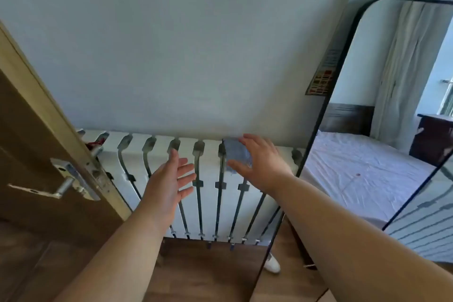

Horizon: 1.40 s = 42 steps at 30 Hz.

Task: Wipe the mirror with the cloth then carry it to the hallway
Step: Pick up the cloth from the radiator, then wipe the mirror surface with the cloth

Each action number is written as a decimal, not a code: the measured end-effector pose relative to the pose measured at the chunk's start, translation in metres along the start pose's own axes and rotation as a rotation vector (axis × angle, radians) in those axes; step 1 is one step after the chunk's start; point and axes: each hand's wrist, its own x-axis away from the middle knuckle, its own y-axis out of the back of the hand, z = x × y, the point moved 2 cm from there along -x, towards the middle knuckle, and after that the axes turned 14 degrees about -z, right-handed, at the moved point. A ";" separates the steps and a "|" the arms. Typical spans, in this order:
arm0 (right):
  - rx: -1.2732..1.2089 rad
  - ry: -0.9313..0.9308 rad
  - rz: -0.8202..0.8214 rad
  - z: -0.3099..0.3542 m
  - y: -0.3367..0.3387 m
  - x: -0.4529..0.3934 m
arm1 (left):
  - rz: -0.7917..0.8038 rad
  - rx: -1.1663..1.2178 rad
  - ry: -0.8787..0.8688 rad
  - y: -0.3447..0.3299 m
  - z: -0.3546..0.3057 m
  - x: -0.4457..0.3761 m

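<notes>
A tall mirror with a thin black frame leans against the wall at the right and reflects a bed and a curtain. A small blue-grey cloth lies on top of the white radiator, just left of the mirror's edge. My right hand is at the cloth, thumb under its lower edge and fingers spread above its top, not closed on it. My left hand hovers in front of the radiator with its palm turned right and fingers apart, holding nothing.
The white radiator runs along the wall below both hands. A brown door with a metal handle stands ajar at the left. Wood floor lies below. A white shoe shows by the mirror's foot.
</notes>
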 end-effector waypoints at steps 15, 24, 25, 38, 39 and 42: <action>0.276 0.204 0.152 -0.016 -0.039 -0.018 | -0.011 0.012 -0.004 0.007 0.020 -0.013; -0.537 -0.626 -0.029 0.034 0.021 0.007 | -0.081 -0.007 -0.102 -0.014 0.000 -0.014; -0.681 -0.753 -0.017 0.039 0.029 0.016 | -0.099 -0.006 -0.118 -0.018 -0.004 -0.015; -1.586 -1.111 -0.474 0.008 0.168 0.092 | 0.284 -0.426 -1.158 -0.153 -0.101 0.057; -1.594 -1.080 -0.503 0.001 0.179 0.093 | 0.302 -0.506 -1.365 -0.166 -0.111 0.063; -1.657 -1.107 -0.586 -0.015 0.207 0.098 | 0.266 -0.624 -1.876 -0.203 -0.147 0.076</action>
